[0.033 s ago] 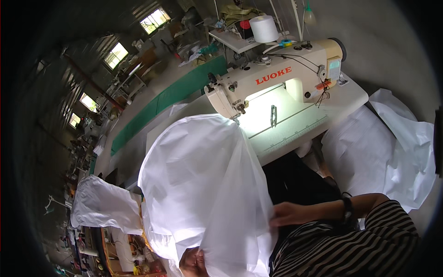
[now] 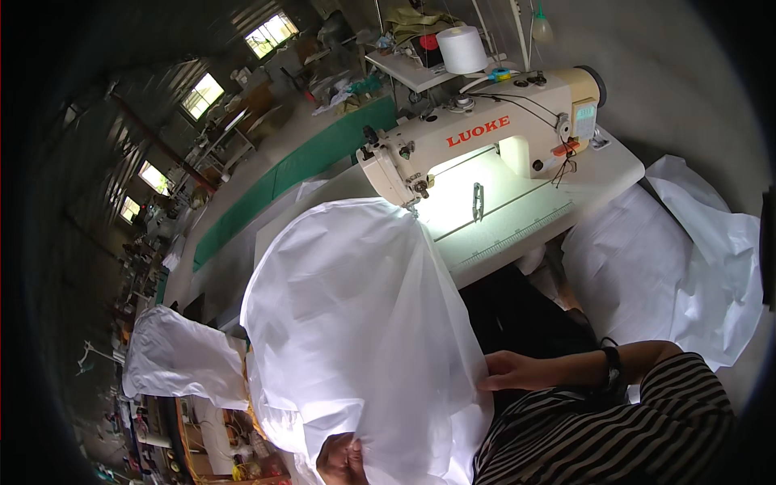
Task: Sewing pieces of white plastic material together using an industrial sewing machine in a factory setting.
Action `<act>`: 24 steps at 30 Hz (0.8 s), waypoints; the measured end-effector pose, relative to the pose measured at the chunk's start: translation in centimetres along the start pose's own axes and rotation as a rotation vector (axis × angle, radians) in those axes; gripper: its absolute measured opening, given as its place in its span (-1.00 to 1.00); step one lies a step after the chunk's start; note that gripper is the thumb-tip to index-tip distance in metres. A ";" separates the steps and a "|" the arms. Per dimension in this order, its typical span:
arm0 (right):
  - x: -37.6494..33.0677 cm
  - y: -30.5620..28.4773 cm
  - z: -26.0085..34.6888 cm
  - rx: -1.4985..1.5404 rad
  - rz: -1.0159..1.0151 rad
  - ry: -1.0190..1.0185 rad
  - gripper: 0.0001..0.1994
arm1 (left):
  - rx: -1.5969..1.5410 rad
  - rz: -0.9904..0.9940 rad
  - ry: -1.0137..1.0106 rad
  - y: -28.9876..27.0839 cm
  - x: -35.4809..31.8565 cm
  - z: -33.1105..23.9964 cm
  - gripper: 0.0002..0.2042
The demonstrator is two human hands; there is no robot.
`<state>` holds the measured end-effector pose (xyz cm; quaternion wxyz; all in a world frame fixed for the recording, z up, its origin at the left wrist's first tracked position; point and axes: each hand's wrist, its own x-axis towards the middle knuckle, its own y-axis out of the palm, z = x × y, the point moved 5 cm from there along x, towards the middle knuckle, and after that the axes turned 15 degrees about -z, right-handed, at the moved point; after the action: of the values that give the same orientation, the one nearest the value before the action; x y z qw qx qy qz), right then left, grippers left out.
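Observation:
A large sheet of white fabric (image 2: 347, 299) hangs from the sewing machine's needle area over the table's front edge and down across my lap. Its upper corner lies under the presser foot of the cream sewing machine (image 2: 477, 121), whose lamp lights the bed. At the bottom, my left hand (image 2: 343, 459) is closed on the fabric, its fingers partly covered by a fold. My right hand (image 2: 517, 372) grips the fabric's right edge, fingertips partly hidden. On the machine table (image 2: 517, 230), right of the needle, lie small metal thread snips (image 2: 478, 202), touched by neither hand.
More white fabric (image 2: 630, 259) is heaped at the right below the table. Another white piece (image 2: 186, 356) drapes over a support at left, above a cluttered shelf. A white thread cone (image 2: 461, 51) stands behind the machine. A green strip (image 2: 299, 178) runs along the table beyond.
The fabric's lower right side has spread outward and its long fold has smoothed out. My right hand has shifted slightly right; the left hand stays nearly in place.

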<state>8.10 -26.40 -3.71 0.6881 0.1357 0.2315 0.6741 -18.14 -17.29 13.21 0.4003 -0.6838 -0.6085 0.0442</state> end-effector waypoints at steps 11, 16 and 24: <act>-5.0 2.6 1.3 -1.190 0.236 0.042 -0.62 | -0.070 0.142 0.306 3.7 -2.7 -5.5 -0.90; -0.5 -1.9 -5.0 -1.273 -0.033 0.139 -0.45 | -0.079 0.083 0.240 2.9 -3.4 -3.6 -0.86; -0.2 0.1 -6.8 -0.320 -0.059 0.130 -0.56 | -0.077 0.038 0.274 2.4 -2.8 -3.9 -0.87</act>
<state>4.60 -27.42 -9.49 0.7039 -0.0262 0.1691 0.6894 -14.78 -21.53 13.21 0.4523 -0.7094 -0.5365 -0.0655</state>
